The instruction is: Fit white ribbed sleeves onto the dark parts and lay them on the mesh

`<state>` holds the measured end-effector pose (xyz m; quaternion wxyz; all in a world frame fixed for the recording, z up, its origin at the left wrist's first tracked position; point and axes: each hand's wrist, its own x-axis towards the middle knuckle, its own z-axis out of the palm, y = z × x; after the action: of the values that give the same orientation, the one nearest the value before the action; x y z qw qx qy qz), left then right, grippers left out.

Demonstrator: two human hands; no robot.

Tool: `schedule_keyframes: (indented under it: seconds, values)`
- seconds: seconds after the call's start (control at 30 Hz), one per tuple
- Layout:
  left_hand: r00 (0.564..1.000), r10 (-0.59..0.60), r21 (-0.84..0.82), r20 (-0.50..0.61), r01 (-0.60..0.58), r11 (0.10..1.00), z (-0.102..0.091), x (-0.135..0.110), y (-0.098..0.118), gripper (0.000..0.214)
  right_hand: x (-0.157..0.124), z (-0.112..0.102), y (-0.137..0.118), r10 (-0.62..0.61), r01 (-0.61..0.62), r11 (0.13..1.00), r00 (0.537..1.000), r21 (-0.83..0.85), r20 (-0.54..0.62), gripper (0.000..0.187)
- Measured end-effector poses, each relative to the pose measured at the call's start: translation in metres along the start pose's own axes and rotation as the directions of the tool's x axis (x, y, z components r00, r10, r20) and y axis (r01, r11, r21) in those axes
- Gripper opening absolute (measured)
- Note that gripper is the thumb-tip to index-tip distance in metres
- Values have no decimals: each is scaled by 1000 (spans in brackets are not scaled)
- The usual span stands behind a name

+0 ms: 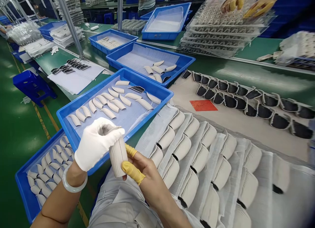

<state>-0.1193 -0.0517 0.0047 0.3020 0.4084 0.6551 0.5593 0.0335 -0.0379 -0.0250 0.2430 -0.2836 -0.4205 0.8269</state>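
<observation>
Between my two hands stands a cream, ribbed, curved plastic shell (117,157), with a thin dark seam running down it. My left hand (97,141), in a white glove, pinches its upper end. Lower down, my right hand (141,170) grips the side with yellow finger cots on the thumb and a finger. Just beyond my hands, a blue tray (64,118) lined with white sheet holds several single cream curved pieces (108,113) and one dark-faced piece (136,89). To my right, rows of joined cream shells (188,188) lie between strips of white foam sheet (176,175).
Another blue tray (21,185) with many cream pieces sits low at left. More blue trays (150,62) stand behind. Dark-lined shells (230,101) line up along the conveyor beside a red card (203,105). Across it, another person's hands (258,6) touch stacked clear trays (221,31). A blue stool (31,85) stands left.
</observation>
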Motion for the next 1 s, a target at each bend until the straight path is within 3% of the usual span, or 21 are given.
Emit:
schedule_keyframes:
  seconds: [0.1, 0.3, 0.5, 0.67, 0.73, 0.83, 0.9, 0.97, 1.0]
  values:
    - [1000, 10, 1, 5, -10, 1000, -2, 0, -1, 19, 0, -1, 1, -8, 8, 1000, 1000, -6, 18, 52]
    - [989, -88, -120, 117, 102, 987, -6, 0, -7, 23, 0, -5, 6, -21, 19, 999, 998, 36, 61, 47]
    - [980, -157, -187, 125, 179, 966, -2, 0, -3, 24, -1, -4, 6, -22, 9, 993, 993, 117, 112, 40]
    - [983, -96, -73, 154, 108, 991, -5, -2, 0, 21, -1, -2, 3, -8, -13, 980, 995, 198, 103, 34]
    - [976, -57, 37, 210, 50, 998, -9, -6, -1, 41, 0, 0, 2, -10, -10, 973, 996, 232, 85, 32]
    - [937, -62, 203, 343, -10, 979, -14, -13, -3, 95, 1, 2, -2, -36, 22, 963, 998, 267, 46, 30]
    - [921, -61, 260, 385, -45, 965, -15, -16, -4, 118, 2, 2, -2, -56, 48, 955, 998, 293, 18, 30]
    - [927, -29, 245, 373, -68, 967, -14, -17, -4, 112, 3, 1, 0, -63, 54, 940, 998, 338, 14, 31]
    - [940, -8, 207, 341, -67, 976, -13, -15, -4, 96, 3, 1, 2, -62, 45, 927, 997, 371, 35, 31]
